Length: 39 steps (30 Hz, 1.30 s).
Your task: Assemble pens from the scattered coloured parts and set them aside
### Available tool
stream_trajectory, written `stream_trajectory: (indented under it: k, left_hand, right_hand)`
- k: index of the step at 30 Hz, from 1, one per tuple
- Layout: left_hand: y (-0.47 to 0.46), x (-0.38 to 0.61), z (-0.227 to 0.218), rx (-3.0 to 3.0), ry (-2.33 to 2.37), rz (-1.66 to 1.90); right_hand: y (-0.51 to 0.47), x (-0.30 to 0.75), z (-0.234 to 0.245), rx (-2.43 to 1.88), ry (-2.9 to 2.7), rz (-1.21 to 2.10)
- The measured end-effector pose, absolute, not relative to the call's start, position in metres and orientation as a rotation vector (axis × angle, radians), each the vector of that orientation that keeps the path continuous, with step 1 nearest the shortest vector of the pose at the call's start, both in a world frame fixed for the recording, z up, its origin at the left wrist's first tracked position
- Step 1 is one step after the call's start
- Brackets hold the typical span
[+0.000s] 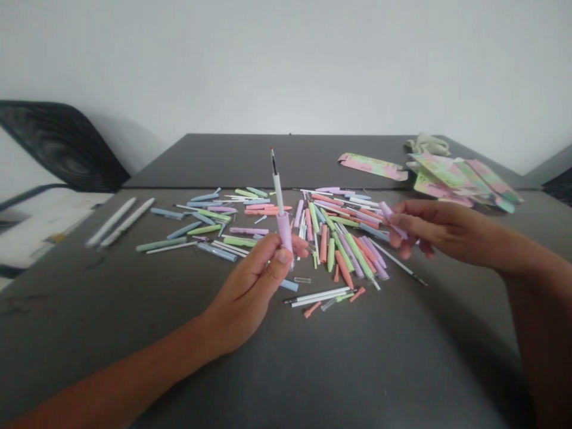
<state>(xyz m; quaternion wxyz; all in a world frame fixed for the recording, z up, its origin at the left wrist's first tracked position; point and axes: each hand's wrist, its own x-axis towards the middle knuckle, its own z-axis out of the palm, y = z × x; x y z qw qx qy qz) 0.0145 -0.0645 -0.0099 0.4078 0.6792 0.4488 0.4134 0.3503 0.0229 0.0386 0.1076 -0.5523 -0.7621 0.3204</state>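
My left hand (254, 280) is closed around a lilac pen barrel (284, 231), held upright, with a white refill (277, 182) sticking out of its top, red tip up. My right hand (422, 229) pinches a lilac pen piece (389, 215) between thumb and fingers, hovering over the right side of the pile. Between and behind both hands lies a scattered pile of pastel pen parts (330, 232): pink, green, blue and lilac barrels, caps and thin white refills.
A dark grey table (313, 369) carries everything. Flattened pastel cardboard packages (460, 176) lie at the back right, one more (370, 165) beside them. Two white pens (118, 221) rest at the left. A black chair back (58, 146) stands at far left.
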Motion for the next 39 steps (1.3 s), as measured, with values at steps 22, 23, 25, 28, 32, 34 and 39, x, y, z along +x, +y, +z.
stream_trajectory:
  k: [22,23,25,28,32,34,39]
  left_hand:
    - [-0.065,0.013,-0.014,1.774,1.134,1.014]
    - [-0.065,0.013,-0.014,1.779,1.131,1.012]
    - [-0.065,0.013,-0.015,1.790,1.128,1.014]
    - [-0.064,0.013,-0.016,1.809,1.124,1.010]
    - [-0.063,0.014,-0.016,1.809,1.128,1.007]
    - [-0.063,0.014,-0.015,1.815,1.124,1.013]
    - [-0.064,0.014,-0.014,1.828,1.129,1.018]
  right_hand:
    - [0.036,0.426,0.022,-2.003,-2.380,1.031]
    - [0.036,0.425,0.022,-2.019,-2.381,1.044]
    - [0.035,0.423,0.021,-2.038,-2.394,1.059]
    - [0.037,0.422,0.018,-2.017,-2.416,1.068]
    - [0.040,0.428,0.012,-1.971,-2.425,1.118]
    - [0.042,0.431,0.009,-1.980,-2.420,1.134]
    - [0.044,0.428,0.007,-1.973,-2.446,1.167]
